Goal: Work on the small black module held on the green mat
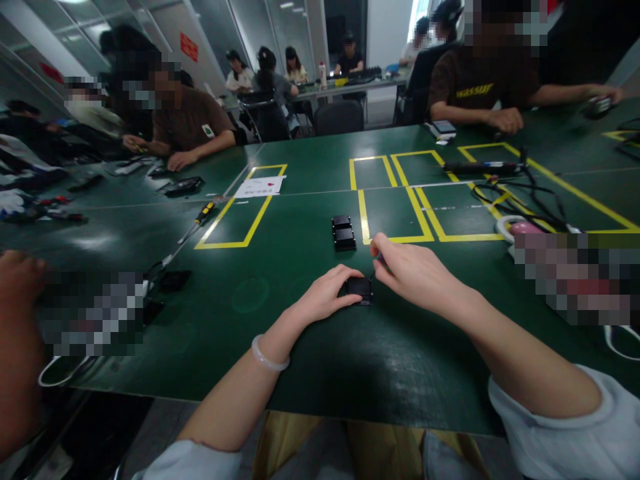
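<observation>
A small black block lies on the green table in front of me. My left hand holds it from the left, thumb and fingers closed on its near and far edges. Just to its right, my right hand pinches a thin dark tool whose lower end is at the block's right side; the exact tip is too small to make out. Just beyond my hands lies a black two-part piece with small light studs along its edges.
Yellow tape outlines mark the table beyond my hands. A white paper and a yellow-black screwdriver lie to the left. Black cables and a black bar are at right. Other people sit around; a person's arm is at far left.
</observation>
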{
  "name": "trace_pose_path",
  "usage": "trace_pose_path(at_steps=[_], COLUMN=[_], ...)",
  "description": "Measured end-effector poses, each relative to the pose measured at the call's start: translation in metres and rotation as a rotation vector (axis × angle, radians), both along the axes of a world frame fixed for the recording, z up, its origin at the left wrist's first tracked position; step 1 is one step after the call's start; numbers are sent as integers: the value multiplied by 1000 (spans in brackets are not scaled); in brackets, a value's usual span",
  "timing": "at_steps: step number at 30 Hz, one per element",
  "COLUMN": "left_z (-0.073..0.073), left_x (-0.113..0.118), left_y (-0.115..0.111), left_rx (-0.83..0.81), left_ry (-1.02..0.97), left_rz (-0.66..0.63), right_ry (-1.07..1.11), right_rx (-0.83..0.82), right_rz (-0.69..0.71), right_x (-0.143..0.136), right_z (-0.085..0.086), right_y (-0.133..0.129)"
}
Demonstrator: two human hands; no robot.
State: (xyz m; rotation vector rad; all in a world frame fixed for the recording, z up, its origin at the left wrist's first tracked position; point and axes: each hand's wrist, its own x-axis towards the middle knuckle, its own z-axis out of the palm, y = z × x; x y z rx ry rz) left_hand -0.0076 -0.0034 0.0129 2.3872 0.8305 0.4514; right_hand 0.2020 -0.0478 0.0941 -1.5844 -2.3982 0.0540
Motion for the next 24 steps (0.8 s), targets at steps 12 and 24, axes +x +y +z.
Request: trace_pose_path(at_steps=[12,24], left_z=[0,0], left_x=[0,0], left_y=[1,0], left_rx=[-11,4], left_ry=[5,2], left_rz=[-4,3], right_ry=[-53,-60], right_rx=[-1,2], right_rz=[-2,-17], right_x=[-1,-1], right_z=[-2,-1], right_y=[3,2])
